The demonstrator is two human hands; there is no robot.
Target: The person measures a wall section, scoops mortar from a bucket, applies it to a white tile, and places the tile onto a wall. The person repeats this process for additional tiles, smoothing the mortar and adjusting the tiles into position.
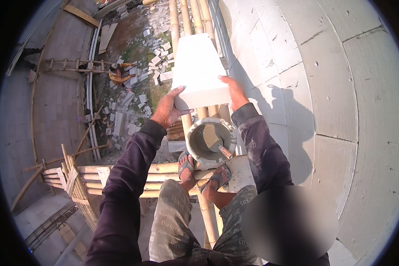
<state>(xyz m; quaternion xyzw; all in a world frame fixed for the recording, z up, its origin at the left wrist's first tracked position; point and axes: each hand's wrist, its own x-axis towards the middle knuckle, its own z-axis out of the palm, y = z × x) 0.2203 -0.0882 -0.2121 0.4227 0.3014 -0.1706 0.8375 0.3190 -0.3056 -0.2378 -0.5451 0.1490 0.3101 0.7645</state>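
Observation:
A white lightweight concrete block (198,66) is gripped between my two hands, out in front of me over the bamboo poles. My left hand (167,108) holds its near left corner, with the thumb along the side and the fingers partly under it. Against the near right edge, my right hand (235,92) is closed on the block too. Just below the block stands a round bucket (192,144) with grey mortar (204,136) inside. A trowel (225,152) leans in the bucket, its handle toward me.
Sandalled feet stand on bamboo scaffolding (164,168) high above the ground. A block wall (328,88) rises close on my right. Far below at left, a person (118,76) bends among scattered white blocks (157,62). A bamboo ladder (71,65) is near that person.

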